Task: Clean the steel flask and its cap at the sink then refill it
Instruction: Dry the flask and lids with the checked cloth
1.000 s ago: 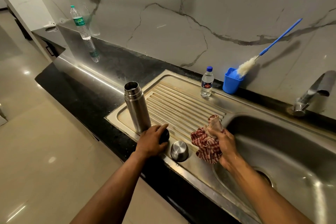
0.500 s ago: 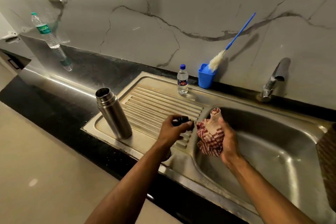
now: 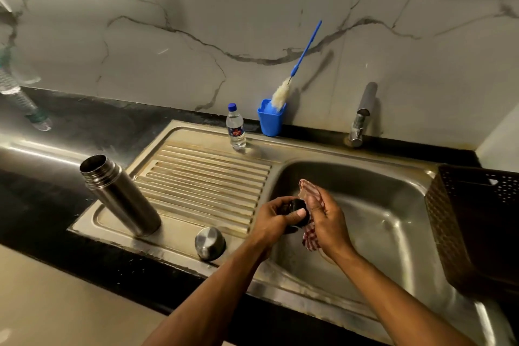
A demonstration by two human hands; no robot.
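A black stopper [image 3: 298,211] is gripped by the left hand [image 3: 276,220] over the sink basin [image 3: 393,233]; a checked cloth [image 3: 310,236] is held against it by the right hand [image 3: 328,226]. The steel flask [image 3: 119,195] and steel cap [image 3: 210,243] are stood uncapped on the drainboard [image 3: 202,177].

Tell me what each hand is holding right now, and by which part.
The left hand grips the black stopper around its sides. The right hand holds the checked cloth bunched at its middle, pressed against the stopper.

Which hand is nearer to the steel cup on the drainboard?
Left. The left hand holds the black stopper just right of the steel cup; the right hand, with the cloth, is farther right, over the basin.
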